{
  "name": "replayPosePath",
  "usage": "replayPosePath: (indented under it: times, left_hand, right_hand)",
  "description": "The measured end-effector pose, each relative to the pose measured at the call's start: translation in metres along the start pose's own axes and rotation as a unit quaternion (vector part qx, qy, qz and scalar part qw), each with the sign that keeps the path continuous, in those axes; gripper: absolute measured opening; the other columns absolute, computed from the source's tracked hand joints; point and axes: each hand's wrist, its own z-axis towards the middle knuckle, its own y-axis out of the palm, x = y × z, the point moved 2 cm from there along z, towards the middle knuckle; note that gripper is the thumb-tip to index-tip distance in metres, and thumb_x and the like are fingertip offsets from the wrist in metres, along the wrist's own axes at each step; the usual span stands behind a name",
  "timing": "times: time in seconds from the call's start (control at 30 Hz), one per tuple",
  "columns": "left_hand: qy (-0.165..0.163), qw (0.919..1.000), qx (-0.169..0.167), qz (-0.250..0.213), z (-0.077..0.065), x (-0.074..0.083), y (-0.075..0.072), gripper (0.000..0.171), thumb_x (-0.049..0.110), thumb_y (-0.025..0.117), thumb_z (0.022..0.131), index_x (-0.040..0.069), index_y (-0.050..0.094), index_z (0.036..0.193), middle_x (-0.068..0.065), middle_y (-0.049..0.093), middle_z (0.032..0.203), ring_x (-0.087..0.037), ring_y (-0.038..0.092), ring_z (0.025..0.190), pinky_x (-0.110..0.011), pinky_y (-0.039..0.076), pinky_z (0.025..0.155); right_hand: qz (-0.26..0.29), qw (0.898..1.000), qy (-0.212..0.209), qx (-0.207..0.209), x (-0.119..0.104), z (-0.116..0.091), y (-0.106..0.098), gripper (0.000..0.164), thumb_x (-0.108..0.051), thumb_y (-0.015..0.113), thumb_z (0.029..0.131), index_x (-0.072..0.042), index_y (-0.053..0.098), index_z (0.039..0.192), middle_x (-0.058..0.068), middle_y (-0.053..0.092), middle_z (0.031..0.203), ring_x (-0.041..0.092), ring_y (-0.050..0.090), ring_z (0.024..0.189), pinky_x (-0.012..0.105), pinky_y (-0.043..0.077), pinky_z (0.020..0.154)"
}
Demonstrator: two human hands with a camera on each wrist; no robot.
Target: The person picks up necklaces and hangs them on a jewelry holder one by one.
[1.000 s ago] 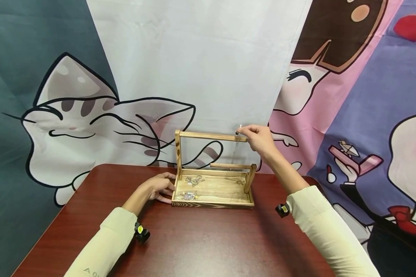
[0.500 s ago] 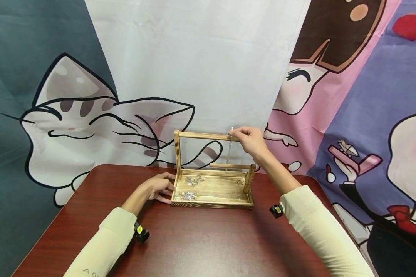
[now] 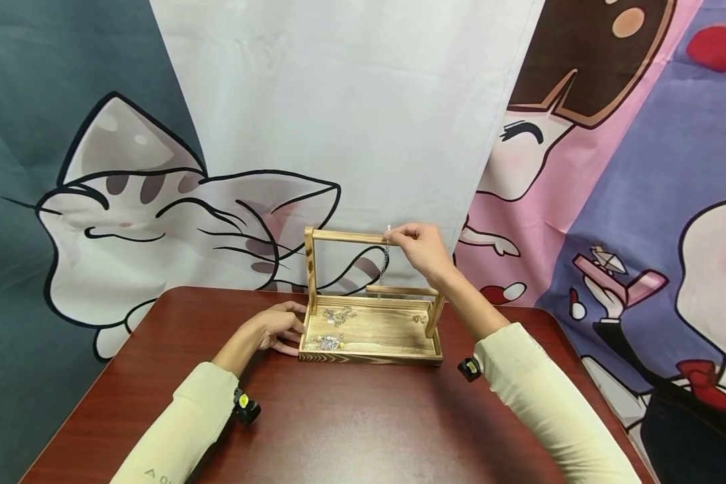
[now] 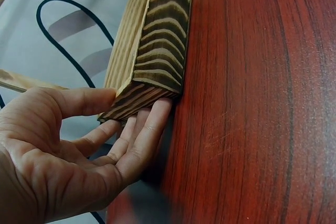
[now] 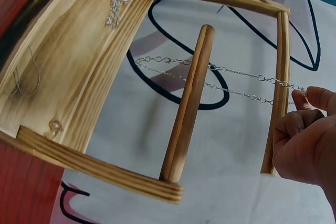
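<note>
A wooden jewelry stand has a shallow tray, a high bar and a lower bar. My left hand holds the tray's left end. In the left wrist view the thumb lies at the upper corner and the fingers against the end near the table. My right hand pinches a silver chain necklace at the high bar. The chain hangs in a two-strand loop, down past the lower bar. One strand crosses in front of the high bar, the other seems to pass behind.
In the tray lie a tangled chain at the back left, a heap of small jewelry at the front left and a small piece at the right. The stand rests on a reddish-brown table. Behind hangs a printed cloth.
My right hand has slid left along the high bar, carrying the necklace with it. My left hand and the stand stay in place.
</note>
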Motion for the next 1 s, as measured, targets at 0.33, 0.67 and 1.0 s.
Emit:
replayPosePath:
  times: [0.33, 0.67, 1.0]
  left_hand:
    - [-0.001, 1.0000, 0.001, 0.000, 0.000, 0.001, 0.000, 0.068, -0.004, 0.063, 0.102, 0.005, 0.039, 0.165, -0.024, 0.069, 0.124, -0.032, 0.073, 0.110, -0.050, 0.073, 0.084]
    - [-0.001, 1.0000, 0.002, -0.001, 0.000, 0.000, -0.001, 0.067, -0.004, 0.062, 0.102, 0.004, 0.039, 0.164, -0.022, 0.071, 0.120, -0.031, 0.073, 0.107, -0.050, 0.073, 0.084]
    - [0.000, 1.0000, 0.003, 0.000, 0.000, 0.000, 0.000, 0.066, -0.004, 0.063, 0.102, 0.004, 0.040, 0.164, -0.022, 0.070, 0.120, -0.031, 0.073, 0.106, -0.049, 0.073, 0.082]
  right_hand:
    - [0.005, 1.000, -0.011, 0.000, -0.005, 0.000, 0.018, 0.025, -0.021, 0.073, 0.107, -0.002, 0.085, 0.118, 0.017, 0.082, 0.132, 0.030, 0.070, 0.132, 0.049, 0.050, 0.123]
    - [0.014, 1.000, -0.012, -0.020, -0.011, 0.001, 0.034, 0.025, -0.022, 0.075, 0.107, -0.001, 0.084, 0.117, 0.017, 0.080, 0.136, 0.032, 0.069, 0.136, 0.054, 0.049, 0.128]
    - [-0.016, 1.000, -0.017, -0.021, -0.014, 0.004, 0.050, 0.028, -0.023, 0.074, 0.107, 0.002, 0.084, 0.117, 0.016, 0.083, 0.131, 0.029, 0.072, 0.127, 0.045, 0.055, 0.114]
